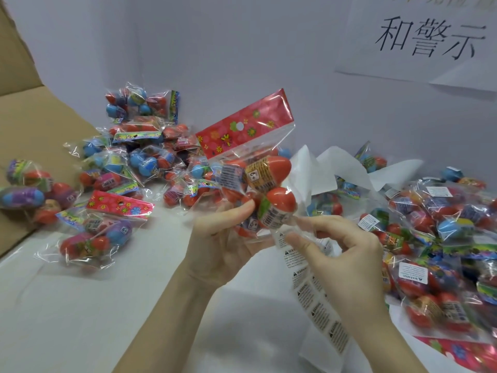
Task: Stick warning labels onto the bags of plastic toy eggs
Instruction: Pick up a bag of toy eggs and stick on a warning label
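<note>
I see a cardboard box flap at far left; beside it, on the white table, lies a loose heap of bags of coloured toy eggs, none with a white label that I can make out; one bag with a red flowered header lies nearest me. In the middle my left hand is raised palm-up, its thumb and curled fingers clamped on a clear bag of red eggs, held tilted with its red header card pointing up and right. Just right of it my right hand pinches the bag's lower corner, thumb and forefinger closed together at the top of a strip of white warning labels; the strip hangs down from the fingers toward the table; whether a label already touches the bag I cannot tell, the spot is blurred. At right a second pile of bags lies on the table, several showing white warning labels; behind, a wall sheet carries large printed characters.
</note>
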`<move>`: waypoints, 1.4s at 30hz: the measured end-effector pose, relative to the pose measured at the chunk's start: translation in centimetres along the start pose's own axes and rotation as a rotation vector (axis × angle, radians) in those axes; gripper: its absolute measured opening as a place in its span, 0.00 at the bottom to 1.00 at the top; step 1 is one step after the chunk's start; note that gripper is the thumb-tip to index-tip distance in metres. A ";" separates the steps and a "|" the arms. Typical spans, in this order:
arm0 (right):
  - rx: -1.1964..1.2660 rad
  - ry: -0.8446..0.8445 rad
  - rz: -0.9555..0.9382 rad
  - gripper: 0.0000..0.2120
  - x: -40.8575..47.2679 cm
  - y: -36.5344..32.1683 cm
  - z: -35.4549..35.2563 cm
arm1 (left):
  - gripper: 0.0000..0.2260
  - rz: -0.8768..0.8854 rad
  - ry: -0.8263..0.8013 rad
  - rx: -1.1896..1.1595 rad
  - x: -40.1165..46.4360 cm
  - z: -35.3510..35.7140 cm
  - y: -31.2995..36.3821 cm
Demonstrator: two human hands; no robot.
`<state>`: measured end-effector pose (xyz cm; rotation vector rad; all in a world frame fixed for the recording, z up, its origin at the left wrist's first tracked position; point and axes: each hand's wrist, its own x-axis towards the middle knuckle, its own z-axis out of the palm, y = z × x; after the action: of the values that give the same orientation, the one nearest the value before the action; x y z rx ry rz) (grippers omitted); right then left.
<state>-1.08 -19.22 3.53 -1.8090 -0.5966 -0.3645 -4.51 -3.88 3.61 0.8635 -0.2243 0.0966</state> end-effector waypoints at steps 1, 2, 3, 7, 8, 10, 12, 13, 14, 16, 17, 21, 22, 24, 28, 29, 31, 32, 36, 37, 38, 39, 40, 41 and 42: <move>0.022 -0.001 0.024 0.17 0.1 0.0 -0.1 | 0.22 -0.003 0.000 0.003 0.0 0.0 0.0; 0.037 0.006 0.034 0.18 0.1 0.1 -0.1 | 0.22 -0.001 -0.004 0.012 0.1 -0.1 0.0; 0.036 0.018 0.028 0.19 0.0 0.1 -0.1 | 0.22 0.000 -0.009 0.021 0.1 -0.1 0.0; -0.048 0.063 -0.067 0.22 -0.1 0.0 -0.1 | 0.22 -0.010 0.005 0.038 0.1 -0.1 -0.1; -0.065 0.073 -0.093 0.21 -0.1 0.0 -0.1 | 0.21 -0.010 -0.002 0.037 0.1 0.0 -0.2; -0.089 0.087 -0.134 0.18 -0.1 0.0 -0.1 | 0.20 -0.011 -0.007 0.031 0.0 0.1 -0.1; -0.118 0.084 -0.159 0.15 0.0 -0.1 -0.1 | 0.15 -0.020 0.010 0.027 0.0 0.2 -0.1; -0.146 0.082 -0.181 0.14 0.0 -0.1 -0.1 | 0.12 -0.030 0.032 0.025 0.1 0.2 -0.1; -0.180 0.079 -0.210 0.12 0.0 -0.1 -0.1 | 0.11 -0.036 0.062 0.022 0.1 0.2 -0.2; -0.239 0.068 -0.261 0.07 -0.1 -0.1 0.1 | 0.11 -0.030 0.112 0.037 0.3 0.4 -0.4; -0.269 0.060 -0.281 0.06 -0.2 -0.1 0.1 | 0.11 -0.021 0.126 0.054 0.4 0.5 -0.5; -0.320 -0.021 -0.302 0.05 -0.4 -0.5 0.3 | 0.08 0.023 0.258 0.114 0.8 0.5 -0.7; -0.292 -0.046 -0.299 0.06 -0.4 -0.6 0.3 | 0.09 0.030 0.328 0.103 0.9 0.3 -0.8; -0.219 -0.045 -0.287 0.09 -0.5 -0.7 0.1 | 0.12 0.066 0.474 0.113 1.0 -0.1 -0.6; 0.026 0.064 -0.185 0.13 -0.1 -0.9 -0.5 | 0.15 0.196 0.658 0.342 1.1 -0.6 0.1; 0.094 0.085 -0.148 0.15 0.0 -1.0 -0.6 | 0.09 0.240 0.683 0.390 1.0 -0.6 0.2; 0.209 0.119 -0.085 0.19 0.2 -0.9 -0.7 | 0.06 0.351 0.742 0.500 0.9 -0.6 0.2; 0.236 0.134 -0.072 0.22 0.3 -0.8 -0.7 | 0.09 0.381 0.763 0.541 0.8 -0.6 0.2; 0.253 0.149 0.009 0.30 0.4 -0.6 -0.5 | 0.11 0.276 0.774 0.529 1.1 -0.9 0.1; 0.270 0.131 0.053 0.31 0.4 -0.5 -0.4 | 0.11 0.221 0.742 0.517 1.3 -0.9 0.1; 0.295 0.100 0.104 0.32 0.5 -0.5 -0.2 | 0.10 0.176 0.698 0.520 1.3 -0.7 0.0; 0.335 0.058 0.156 0.33 0.5 -0.5 0.0 | 0.10 0.154 0.642 0.550 1.3 -0.6 -0.1; 0.389 0.015 0.206 0.34 0.5 -0.4 0.1 | 0.12 0.138 0.578 0.590 1.2 -0.3 -0.2; 0.446 -0.025 0.251 0.35 0.6 -0.4 0.1 | 0.14 0.123 0.501 0.632 1.0 0.0 -0.4; 0.498 -0.056 0.295 0.37 0.6 -0.3 0.1 | 0.13 0.100 0.415 0.666 0.8 0.4 -0.6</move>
<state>-0.77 -18.90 4.04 -1.3994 -0.4045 0.0381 -3.65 -4.59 3.58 1.4675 0.1704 0.4575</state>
